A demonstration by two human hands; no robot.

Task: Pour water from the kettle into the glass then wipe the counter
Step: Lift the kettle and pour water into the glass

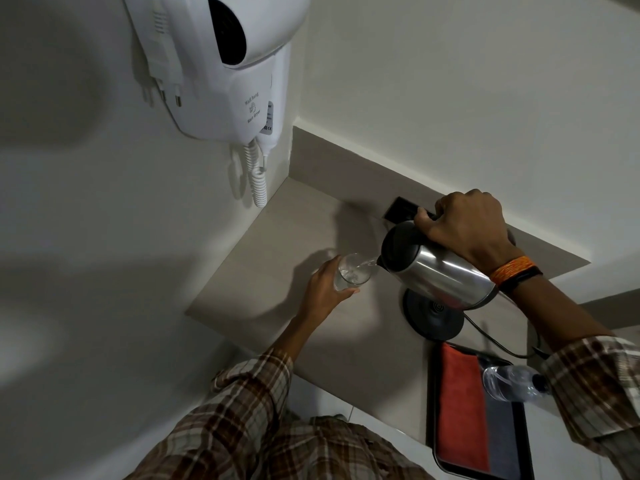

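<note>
I see the glass (pixel 352 271) standing on the pale counter (pixel 277 237), about midway between the back upstand and the front edge, with bare counter stretching left of it to the side wall. My left hand (pixel 323 289) is wrapped around the glass from the near side, fingers curled on it. Just right of it, the steel kettle (pixel 436 268) is tipped with its spout over the rim, a thin stream of water running in. My right hand (pixel 464 230) is clenched on the kettle's handle from above. Below the kettle sits its black base (pixel 433 318), cord trailing right. Nearer the front edge lies a dark tray (pixel 433 410) carrying an orange cloth (pixel 464 410) and a plastic bottle (pixel 512 382). A white hair dryer (pixel 221 64) hangs on the left wall, over the corner.
</note>
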